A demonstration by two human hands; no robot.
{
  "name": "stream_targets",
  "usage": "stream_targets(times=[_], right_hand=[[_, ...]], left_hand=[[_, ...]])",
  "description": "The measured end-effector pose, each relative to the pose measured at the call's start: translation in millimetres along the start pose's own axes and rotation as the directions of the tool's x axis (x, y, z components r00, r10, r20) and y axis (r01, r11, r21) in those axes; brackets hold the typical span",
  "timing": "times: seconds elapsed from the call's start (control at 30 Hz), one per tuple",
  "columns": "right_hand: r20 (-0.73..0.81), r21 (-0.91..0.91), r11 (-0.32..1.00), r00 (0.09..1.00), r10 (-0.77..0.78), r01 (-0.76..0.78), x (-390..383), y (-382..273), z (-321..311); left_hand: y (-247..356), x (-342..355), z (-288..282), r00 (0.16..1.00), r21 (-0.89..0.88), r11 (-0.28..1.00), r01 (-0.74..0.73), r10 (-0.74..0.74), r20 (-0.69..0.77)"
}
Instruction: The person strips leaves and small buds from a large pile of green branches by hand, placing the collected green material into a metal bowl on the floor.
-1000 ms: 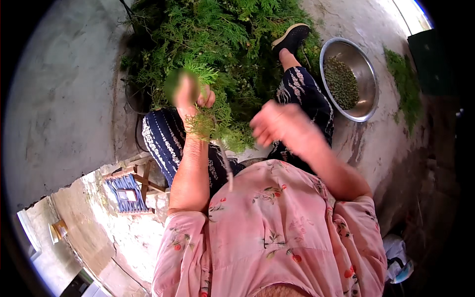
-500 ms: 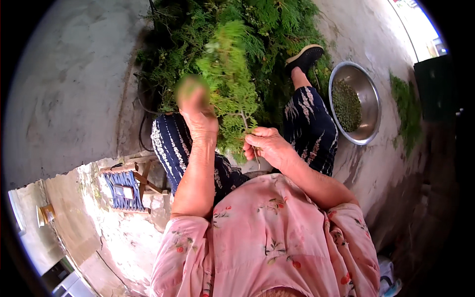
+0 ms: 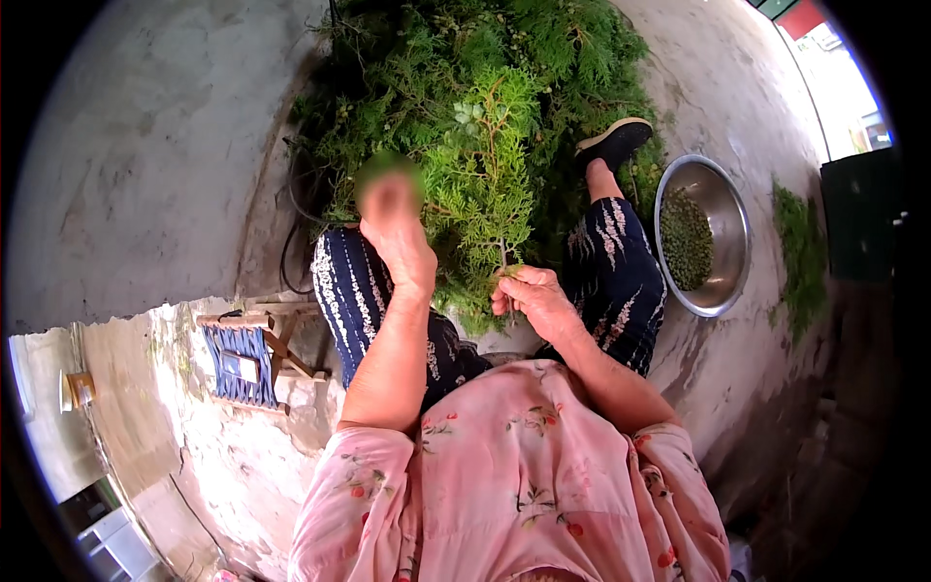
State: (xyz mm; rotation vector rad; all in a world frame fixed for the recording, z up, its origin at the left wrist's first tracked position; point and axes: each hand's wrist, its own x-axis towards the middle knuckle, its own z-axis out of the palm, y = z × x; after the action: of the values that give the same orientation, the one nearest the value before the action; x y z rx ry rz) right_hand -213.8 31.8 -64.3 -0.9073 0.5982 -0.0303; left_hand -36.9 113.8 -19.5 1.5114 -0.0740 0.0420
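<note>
A leafy evergreen branch [image 3: 490, 194], bright green with flat scaly sprays, stands upright in front of me. Its bare stem is pinched between the thumb and fingers of my right hand [image 3: 536, 299]. Near the branch's top sits a cluster of pale green cones [image 3: 469, 114]. My left hand [image 3: 398, 233] is raised beside the foliage on the left. Its fingers are smeared by a blur, so I cannot tell whether they hold anything. Beyond both hands lies a large heap of darker evergreen branches [image 3: 427, 73].
To the right a metal basin [image 3: 734, 238] holds many small green cones [image 3: 685, 241]. Green cuttings [image 3: 803, 247] lie beyond it on the concrete floor. A small folding stool [image 3: 242, 364] with blue webbing and a phone-like object stands at left, by a concrete slab [image 3: 145, 165].
The whole view has shifted, so most things sit lower in the picture. The branch, smeared before, is now sharp, and its cone cluster shows clearly. My right hand keeps hold of the stem.
</note>
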Motion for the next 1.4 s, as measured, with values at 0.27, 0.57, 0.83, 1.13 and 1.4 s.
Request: stream_targets(times=[0.27,0.57,0.83,1.13,1.4], right_hand=[[0.024,-0.089,0.996,0.999,0.024,-0.022,-1,3,1],[0.143,-0.112,0.991,0.986,0.086,-0.07,1,1,-1],[0.297,-0.127,0.984,0.942,0.156,-0.122,3,-1,-22],[0.385,-0.142,0.97,0.892,0.236,-0.196,9,9,-41],[-0.201,-0.518,0.855,0.974,-0.103,-0.016,12,-71,-25]], left_hand=[[-16,-6,1,0.753,-0.179,0.793,0.583,-0.444,0.486],[-13,-19,13,0.89,-0.346,0.904,0.252,-0.076,0.45],[-17,-11,15,0.892,-0.23,0.962,0.145,-0.026,0.451],[-2,-14,13,0.765,-0.276,0.848,0.453,-0.21,0.609],[-10,-16,12,0.878,-0.096,0.995,-0.014,0.058,0.476]])
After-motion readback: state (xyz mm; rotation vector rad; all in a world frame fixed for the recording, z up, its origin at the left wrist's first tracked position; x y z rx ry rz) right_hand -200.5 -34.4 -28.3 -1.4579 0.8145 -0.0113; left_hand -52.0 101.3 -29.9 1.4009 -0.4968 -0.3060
